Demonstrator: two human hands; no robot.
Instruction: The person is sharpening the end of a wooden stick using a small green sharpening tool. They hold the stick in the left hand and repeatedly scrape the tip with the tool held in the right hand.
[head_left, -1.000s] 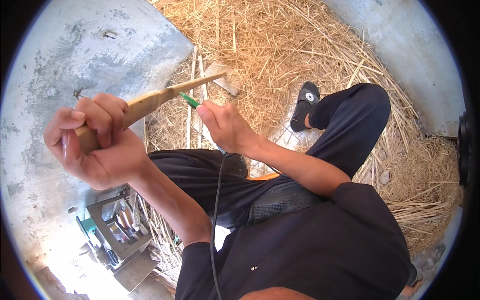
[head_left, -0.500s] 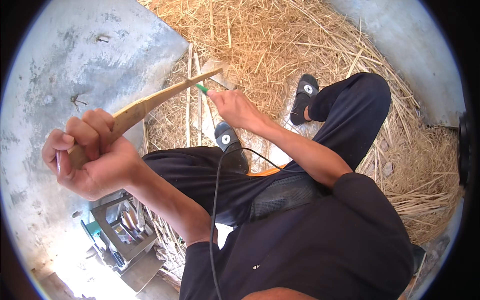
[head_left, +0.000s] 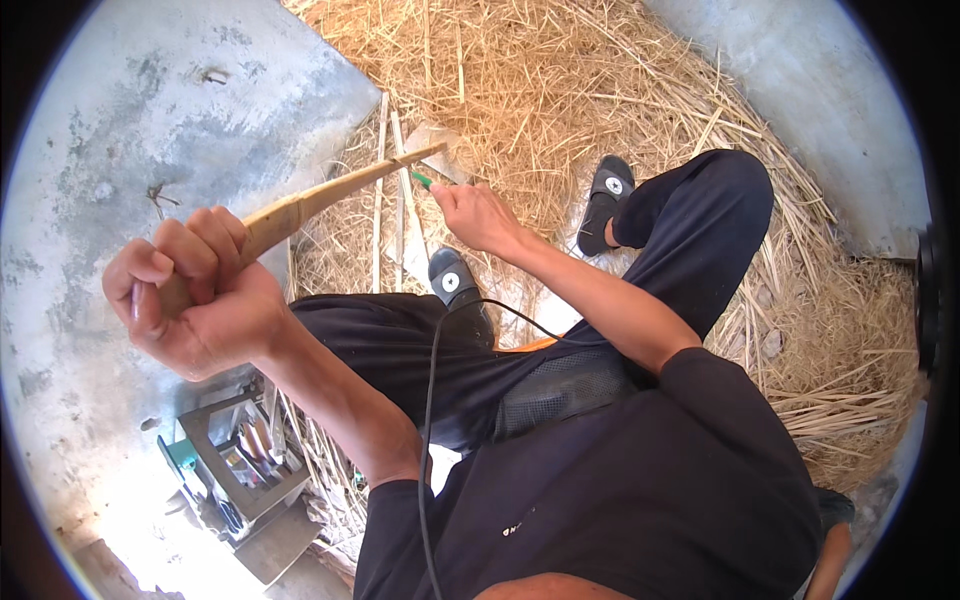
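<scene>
My left hand (head_left: pixel 205 295) is closed in a fist around the thick end of a long, pale tan piece of bamboo or wood (head_left: pixel 330 193). The piece slants up to the right and narrows to a point. In my right hand (head_left: pixel 482 218) is a slim tool with a green handle (head_left: pixel 422 180), held just below the narrow part. Its thin dark working end lies against or very near the piece; whether it touches, I cannot tell.
Loose straw-like shavings (head_left: pixel 540 90) cover the floor ahead and to the right. Blue-grey walls (head_left: pixel 130 120) flank me. A toolbox-like holder (head_left: pixel 215 435) stands at lower left. Long strips (head_left: pixel 380 200) lie beyond my knee. A black cable (head_left: pixel 432 400) crosses my lap.
My left hand and the tan piece have shifted a little to the right. My right hand and the green-handled tool have moved slightly right, with the working end nearer the narrow tip.
</scene>
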